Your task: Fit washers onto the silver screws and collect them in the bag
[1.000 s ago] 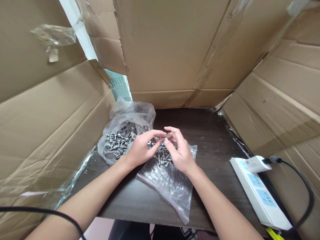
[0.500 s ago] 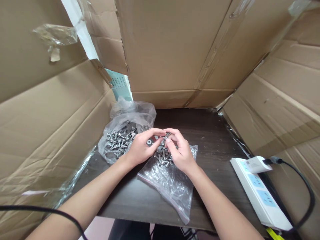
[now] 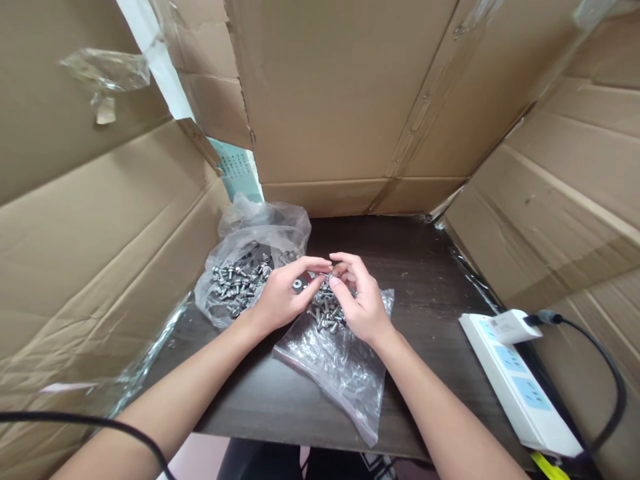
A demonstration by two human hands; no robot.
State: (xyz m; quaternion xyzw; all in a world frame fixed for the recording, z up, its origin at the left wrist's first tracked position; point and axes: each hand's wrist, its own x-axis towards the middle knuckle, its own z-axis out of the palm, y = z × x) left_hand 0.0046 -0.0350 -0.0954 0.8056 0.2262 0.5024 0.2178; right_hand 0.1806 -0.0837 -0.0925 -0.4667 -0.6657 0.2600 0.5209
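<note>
Over the middle of the dark table, my left hand (image 3: 287, 292) and my right hand (image 3: 363, 300) meet with bent fingers, their tips almost touching. A small metal bolt (image 3: 329, 277) shows at the thumb and fingertips of my right hand. What the left thumb and fingers pinch is too small to make out. Just below lies a pile of bolts (image 3: 326, 315) on a clear zip bag (image 3: 340, 373). Flat washers (image 3: 297, 284) show partly behind my left hand. An open plastic bag (image 3: 205, 303) full of bolts (image 3: 235, 283) stands left of it.
Cardboard walls (image 3: 345, 100) close in the table (image 3: 415, 267) at the back and both sides. A white power strip (image 3: 520, 387) with a plugged-in adapter (image 3: 513, 327) lies at the right. A black cable (image 3: 90, 420) crosses the lower left, over my forearm.
The right index finger has lifted slightly away from the left fingertips, and the metal part between the hands sits a little differently. Both hands otherwise stay in place.
</note>
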